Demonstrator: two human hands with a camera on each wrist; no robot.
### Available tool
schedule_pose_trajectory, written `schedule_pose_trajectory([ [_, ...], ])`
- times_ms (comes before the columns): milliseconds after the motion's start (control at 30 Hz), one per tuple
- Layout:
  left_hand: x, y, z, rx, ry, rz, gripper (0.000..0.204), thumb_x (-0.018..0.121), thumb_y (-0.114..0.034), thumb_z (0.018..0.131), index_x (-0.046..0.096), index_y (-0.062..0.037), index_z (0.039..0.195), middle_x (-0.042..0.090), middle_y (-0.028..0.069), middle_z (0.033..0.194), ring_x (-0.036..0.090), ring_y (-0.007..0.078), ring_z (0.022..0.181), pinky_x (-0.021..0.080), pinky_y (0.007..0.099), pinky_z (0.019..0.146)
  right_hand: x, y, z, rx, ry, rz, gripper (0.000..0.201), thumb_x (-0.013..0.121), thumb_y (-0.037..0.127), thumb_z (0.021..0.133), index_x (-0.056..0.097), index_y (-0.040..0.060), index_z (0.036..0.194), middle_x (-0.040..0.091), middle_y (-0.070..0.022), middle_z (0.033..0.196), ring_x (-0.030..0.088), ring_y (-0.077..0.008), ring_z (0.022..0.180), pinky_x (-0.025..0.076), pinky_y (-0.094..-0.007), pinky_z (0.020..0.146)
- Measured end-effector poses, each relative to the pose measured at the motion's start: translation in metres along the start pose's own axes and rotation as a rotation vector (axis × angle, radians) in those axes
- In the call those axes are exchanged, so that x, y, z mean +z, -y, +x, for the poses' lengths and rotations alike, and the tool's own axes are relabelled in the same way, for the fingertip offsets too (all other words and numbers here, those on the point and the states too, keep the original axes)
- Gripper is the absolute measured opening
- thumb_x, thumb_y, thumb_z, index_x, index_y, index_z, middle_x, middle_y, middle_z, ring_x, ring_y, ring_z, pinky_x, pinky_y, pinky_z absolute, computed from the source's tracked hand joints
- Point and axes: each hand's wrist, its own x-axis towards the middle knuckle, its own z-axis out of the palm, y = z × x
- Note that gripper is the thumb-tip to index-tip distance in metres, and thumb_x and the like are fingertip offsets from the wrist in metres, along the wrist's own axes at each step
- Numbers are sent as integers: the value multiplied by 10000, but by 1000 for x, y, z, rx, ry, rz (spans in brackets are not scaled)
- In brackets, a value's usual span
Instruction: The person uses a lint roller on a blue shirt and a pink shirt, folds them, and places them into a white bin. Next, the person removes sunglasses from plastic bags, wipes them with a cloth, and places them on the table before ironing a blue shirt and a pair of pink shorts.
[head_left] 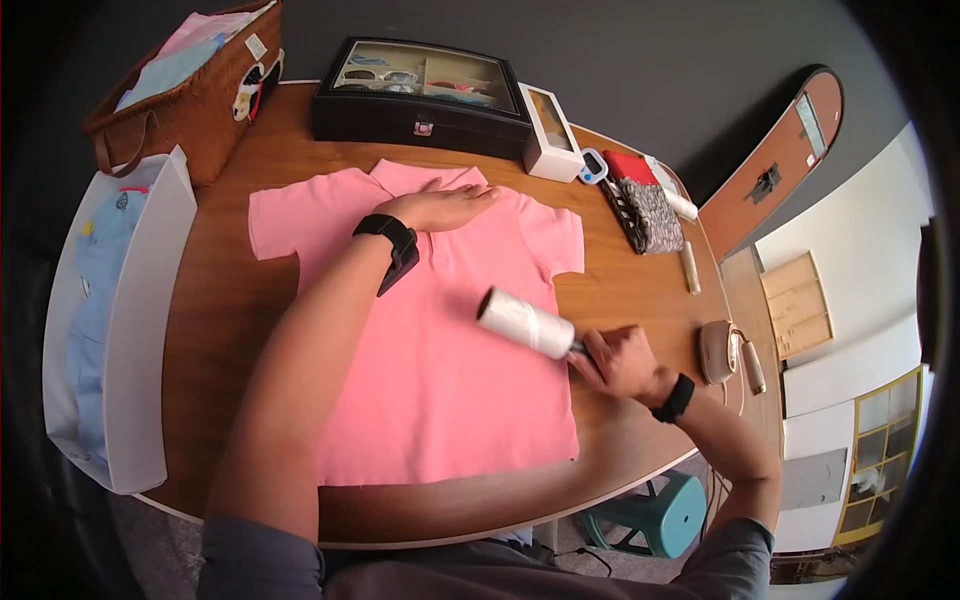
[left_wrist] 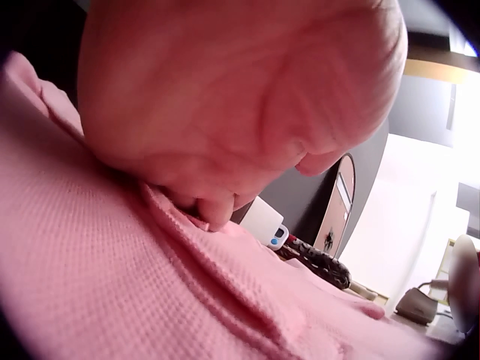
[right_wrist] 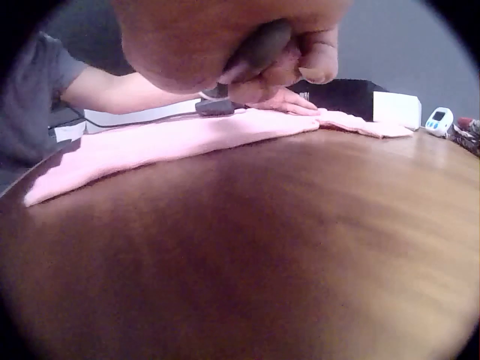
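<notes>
A pink polo shirt (head_left: 440,380) lies spread on the wooden table, collar toward the far side. My left hand (head_left: 445,207) rests on it just below the collar, fingers extended to the right. In the left wrist view the palm (left_wrist: 240,90) is close over the ribbed cloth and the button placket (left_wrist: 217,277). My right hand (head_left: 625,362) grips the dark handle of a lint roller (head_left: 525,323), whose white sheet roll is over the right half of the shirt. From the right wrist view, the handle end (right_wrist: 259,51) pokes out of the curled fingers.
A black glasses case (head_left: 420,95) and a white box (head_left: 550,135) stand behind the shirt. At left are a brown basket (head_left: 200,120) and a white bin (head_left: 140,340) of blue cloth. Folded fabrics (head_left: 645,205) and a beige appliance (head_left: 717,352) lie right; a green stool (head_left: 660,515) stands below.
</notes>
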Motion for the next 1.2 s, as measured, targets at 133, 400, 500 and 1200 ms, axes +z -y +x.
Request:
schedule_pose_trajectory([
  [133,-7,4,3,-47,-50,-257,740,178,-612,991,147,-139,1559,114,35,1636,77,179,1507,71,358,1213,10,-20,63,-37,-117,-43,351,580,377,940,582,36,856,592,-127,573,597,-321,486,464,-417,456],
  [400,-26,-6,-13,-17,91,-642,796,273,-604,982,127,-73,1557,115,68,1633,104,204,1503,80,307,1212,43,-8,103,-337,-90,-81,361,545,355,945,543,63,734,527,-92,509,564,-243,449,429,-376,423],
  [500,-25,0,-18,77,144,-890,824,289,-627,983,98,-70,1560,54,66,1639,121,179,1500,116,303,1201,29,28,66,-709,-207,-97,215,583,243,853,543,95,702,473,-16,526,525,-149,473,391,-319,406],
  [1200,-41,84,-137,-224,-287,-686,876,212,-680,978,421,46,1423,497,171,1432,391,228,1395,210,330,1177,18,26,180,-210,-98,39,481,484,406,972,603,18,714,624,-168,597,615,-337,528,486,-438,527],
])
